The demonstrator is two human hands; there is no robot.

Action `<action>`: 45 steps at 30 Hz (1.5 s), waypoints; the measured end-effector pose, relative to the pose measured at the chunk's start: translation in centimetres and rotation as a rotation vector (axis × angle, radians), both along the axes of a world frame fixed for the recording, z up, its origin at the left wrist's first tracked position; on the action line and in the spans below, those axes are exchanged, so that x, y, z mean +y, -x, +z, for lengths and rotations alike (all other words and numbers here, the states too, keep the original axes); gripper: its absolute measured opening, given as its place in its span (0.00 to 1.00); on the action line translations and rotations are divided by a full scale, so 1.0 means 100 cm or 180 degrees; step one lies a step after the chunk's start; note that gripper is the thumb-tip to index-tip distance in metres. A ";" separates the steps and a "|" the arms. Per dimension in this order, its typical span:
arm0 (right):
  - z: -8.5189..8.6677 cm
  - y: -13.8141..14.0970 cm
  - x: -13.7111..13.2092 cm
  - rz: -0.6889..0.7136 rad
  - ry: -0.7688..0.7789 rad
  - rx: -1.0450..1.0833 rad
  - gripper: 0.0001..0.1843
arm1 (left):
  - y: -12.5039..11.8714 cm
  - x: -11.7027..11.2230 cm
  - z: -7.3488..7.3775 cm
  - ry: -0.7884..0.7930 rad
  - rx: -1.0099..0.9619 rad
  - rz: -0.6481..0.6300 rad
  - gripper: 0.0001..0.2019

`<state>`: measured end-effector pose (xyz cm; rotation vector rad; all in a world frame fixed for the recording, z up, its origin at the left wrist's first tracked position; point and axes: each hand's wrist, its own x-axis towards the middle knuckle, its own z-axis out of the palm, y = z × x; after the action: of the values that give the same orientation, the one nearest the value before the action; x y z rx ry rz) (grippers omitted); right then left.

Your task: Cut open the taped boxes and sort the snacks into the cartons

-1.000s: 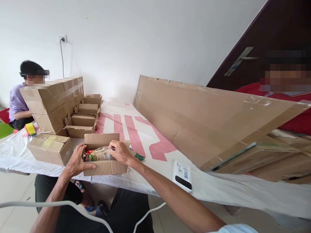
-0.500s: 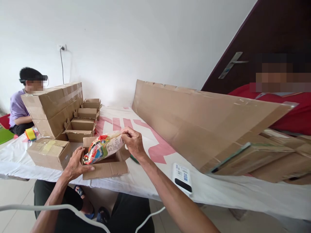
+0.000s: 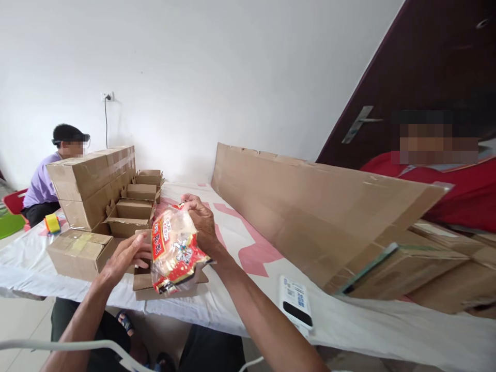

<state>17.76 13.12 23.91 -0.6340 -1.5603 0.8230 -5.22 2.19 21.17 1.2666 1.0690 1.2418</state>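
A clear snack bag [image 3: 175, 247] with red printed panels hangs over an open cardboard box [image 3: 144, 290] at the table's near edge. My right hand [image 3: 202, 223] grips the bag by its upper right edge. To the left of the bag is my left hand [image 3: 130, 254], its fingers stretched out beside the bag's left side; whether they touch it I cannot tell. The bag and my hands hide most of the box's inside.
A taped box [image 3: 80, 254] stands on the left, near stacked cartons [image 3: 91, 178] and several open boxes [image 3: 134, 209]. A tape roll [image 3: 51, 223] lies behind. On the right are a white device [image 3: 295, 305] and a long cardboard panel [image 3: 302, 212]. Two other people sit nearby.
The bag has been lifted out of the box and turned so its red printed front shows. My left hand has left the box's rim and moved up beside the bag.
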 end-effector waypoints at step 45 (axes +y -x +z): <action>0.068 -0.013 0.016 0.0886 -0.0532 -0.2078 0.08 | 0.031 0.034 0.065 -0.0440 0.0231 0.0217 0.32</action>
<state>19.09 14.68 30.76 -0.6011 -2.3254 0.7102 -8.37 5.55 27.67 1.3991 1.1015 1.3493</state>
